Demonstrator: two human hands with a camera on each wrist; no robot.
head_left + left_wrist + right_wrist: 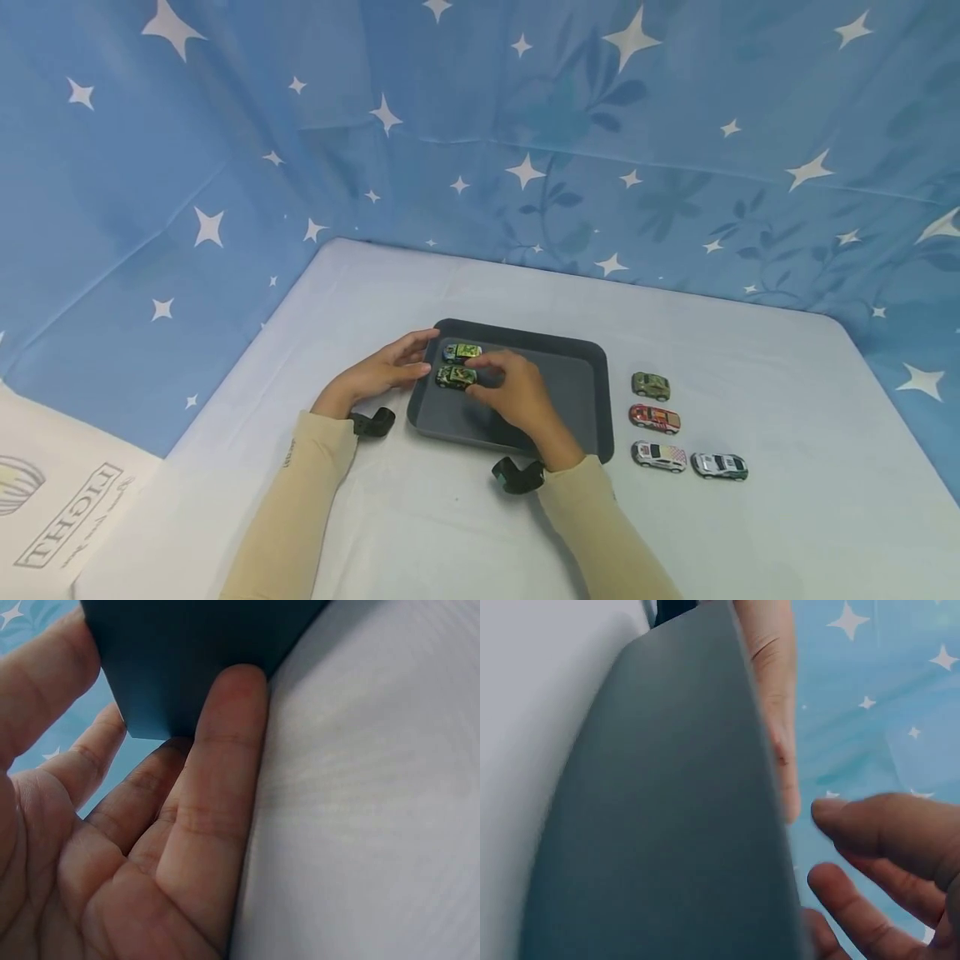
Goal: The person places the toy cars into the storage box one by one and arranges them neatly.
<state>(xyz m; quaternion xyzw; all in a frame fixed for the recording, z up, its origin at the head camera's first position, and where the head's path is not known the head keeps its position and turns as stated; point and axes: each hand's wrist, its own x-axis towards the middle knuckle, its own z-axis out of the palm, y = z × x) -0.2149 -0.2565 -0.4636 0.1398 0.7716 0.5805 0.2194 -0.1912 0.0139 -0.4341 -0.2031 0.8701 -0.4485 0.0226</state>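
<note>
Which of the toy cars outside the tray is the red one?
The red toy car right of the tray, between the green camouflage car and the white one; the fourth is silver.

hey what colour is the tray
The tray is dark grey; it shows best in the head view.

Tray [558,383] dark grey. Far tray car [462,353] yellow-green, near tray car [453,377] green-black patterned. Olive car [650,386] mottled; red car [655,419]; white car [658,457] pink-patterned; silver car [719,466]. Table [450,533] white. Backdrop [480,67] blue, white-starred.
</note>
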